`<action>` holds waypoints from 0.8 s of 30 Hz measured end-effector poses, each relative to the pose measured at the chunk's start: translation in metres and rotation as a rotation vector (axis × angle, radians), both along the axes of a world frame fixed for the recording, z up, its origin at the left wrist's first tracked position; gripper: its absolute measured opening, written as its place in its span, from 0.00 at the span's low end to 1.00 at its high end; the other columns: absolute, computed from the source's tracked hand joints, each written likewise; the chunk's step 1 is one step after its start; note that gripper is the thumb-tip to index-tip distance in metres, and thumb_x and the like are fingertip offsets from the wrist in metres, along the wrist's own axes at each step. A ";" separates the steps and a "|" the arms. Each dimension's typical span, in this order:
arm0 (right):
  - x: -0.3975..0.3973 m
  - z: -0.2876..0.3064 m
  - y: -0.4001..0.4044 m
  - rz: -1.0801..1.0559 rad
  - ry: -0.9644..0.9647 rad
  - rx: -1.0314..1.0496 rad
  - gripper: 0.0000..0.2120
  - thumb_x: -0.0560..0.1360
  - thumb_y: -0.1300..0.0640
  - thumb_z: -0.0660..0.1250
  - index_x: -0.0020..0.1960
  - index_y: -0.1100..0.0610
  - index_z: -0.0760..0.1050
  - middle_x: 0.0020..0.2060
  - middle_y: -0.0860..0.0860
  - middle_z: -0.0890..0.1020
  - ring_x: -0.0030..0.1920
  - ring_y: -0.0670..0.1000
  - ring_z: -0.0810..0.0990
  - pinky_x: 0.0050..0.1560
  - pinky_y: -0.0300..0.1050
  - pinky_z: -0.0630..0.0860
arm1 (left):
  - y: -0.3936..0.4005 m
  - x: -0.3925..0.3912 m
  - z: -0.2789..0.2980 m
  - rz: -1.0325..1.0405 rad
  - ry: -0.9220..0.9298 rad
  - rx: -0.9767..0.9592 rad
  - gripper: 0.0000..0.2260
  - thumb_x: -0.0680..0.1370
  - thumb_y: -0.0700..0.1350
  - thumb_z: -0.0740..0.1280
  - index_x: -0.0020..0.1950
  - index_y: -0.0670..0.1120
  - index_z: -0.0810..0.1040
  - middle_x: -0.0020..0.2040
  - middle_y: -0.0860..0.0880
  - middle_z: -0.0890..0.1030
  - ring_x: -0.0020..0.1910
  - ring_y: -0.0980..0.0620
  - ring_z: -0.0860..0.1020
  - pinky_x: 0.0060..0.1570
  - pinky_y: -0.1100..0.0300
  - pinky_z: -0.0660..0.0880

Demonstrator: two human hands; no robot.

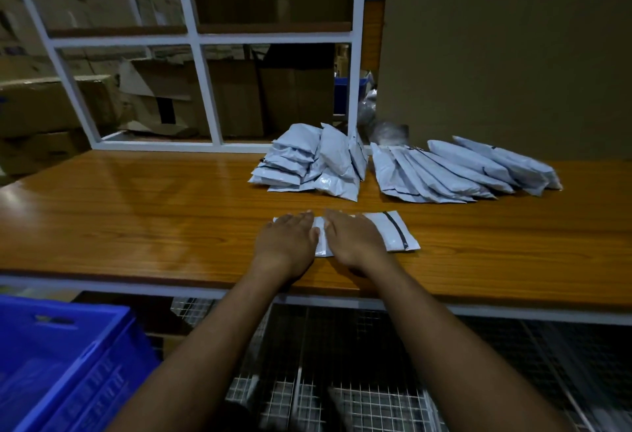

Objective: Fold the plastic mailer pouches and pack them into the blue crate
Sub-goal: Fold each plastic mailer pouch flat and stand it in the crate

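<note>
A white plastic mailer pouch with a dark strip near its right end lies flat on the wooden counter. My left hand presses its left part with straight fingers. My right hand lies flat on its middle, fingers straight. Behind it, a heap of white pouches leans near the white frame, and a fanned row of pouches lies to the right. The blue crate stands below the counter at the lower left.
A white window frame stands at the counter's back, with cardboard boxes behind it. A brown panel rises at the back right. Clear crumpled plastic lies by it. A wire mesh rack sits under the counter.
</note>
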State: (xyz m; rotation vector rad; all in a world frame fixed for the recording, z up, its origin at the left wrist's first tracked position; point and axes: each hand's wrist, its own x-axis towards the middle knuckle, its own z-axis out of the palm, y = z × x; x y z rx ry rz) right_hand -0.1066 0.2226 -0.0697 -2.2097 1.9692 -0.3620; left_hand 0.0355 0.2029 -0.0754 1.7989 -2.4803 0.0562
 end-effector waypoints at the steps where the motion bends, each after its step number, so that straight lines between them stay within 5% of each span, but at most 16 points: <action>1: -0.002 -0.006 0.001 -0.005 0.037 -0.036 0.24 0.86 0.49 0.45 0.81 0.53 0.57 0.79 0.51 0.62 0.78 0.51 0.59 0.77 0.48 0.51 | -0.001 0.001 -0.001 -0.007 0.013 -0.004 0.25 0.86 0.56 0.45 0.82 0.50 0.55 0.81 0.51 0.60 0.79 0.49 0.60 0.76 0.50 0.58; 12: -0.059 -0.011 -0.001 -0.113 0.109 -0.031 0.25 0.85 0.45 0.41 0.77 0.50 0.62 0.77 0.49 0.66 0.77 0.51 0.62 0.72 0.53 0.64 | -0.001 0.007 -0.002 -0.036 0.158 0.050 0.26 0.86 0.55 0.47 0.82 0.45 0.56 0.81 0.46 0.58 0.80 0.49 0.57 0.78 0.55 0.52; 18: -0.061 -0.013 0.000 -0.124 0.095 -0.028 0.27 0.85 0.44 0.41 0.80 0.53 0.57 0.79 0.50 0.60 0.79 0.51 0.58 0.76 0.53 0.59 | 0.000 0.005 0.002 -0.007 0.041 0.041 0.26 0.86 0.57 0.44 0.83 0.48 0.53 0.82 0.49 0.55 0.81 0.49 0.52 0.79 0.44 0.48; 24: -0.040 -0.021 0.022 -0.229 0.073 -0.211 0.24 0.84 0.44 0.46 0.67 0.56 0.72 0.67 0.53 0.76 0.65 0.55 0.74 0.64 0.53 0.68 | 0.041 0.017 0.002 -0.171 0.042 -0.116 0.29 0.85 0.60 0.48 0.83 0.48 0.49 0.83 0.49 0.49 0.81 0.51 0.44 0.79 0.47 0.41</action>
